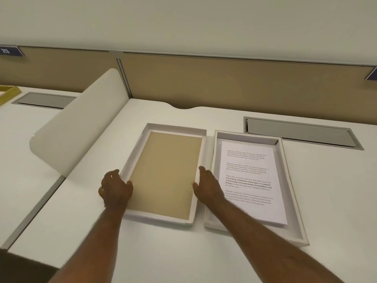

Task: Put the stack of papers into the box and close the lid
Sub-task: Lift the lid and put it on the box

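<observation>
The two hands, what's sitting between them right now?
In the head view, the upturned lid with its tan inside lies between the left hand and right hand, each gripping a long side. The papers already lie in the box beside it.

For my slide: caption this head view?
Both hands grip the upturned lid beside the paper-filled box.

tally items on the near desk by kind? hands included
Box tray: 1, with the stack of papers in it
Lid: 1, upside down, beside the tray
Stack of papers: 1
Hands: 2, left hand and right hand, at the lid's long sides
Cable hatch: 1
Total: 6
</observation>
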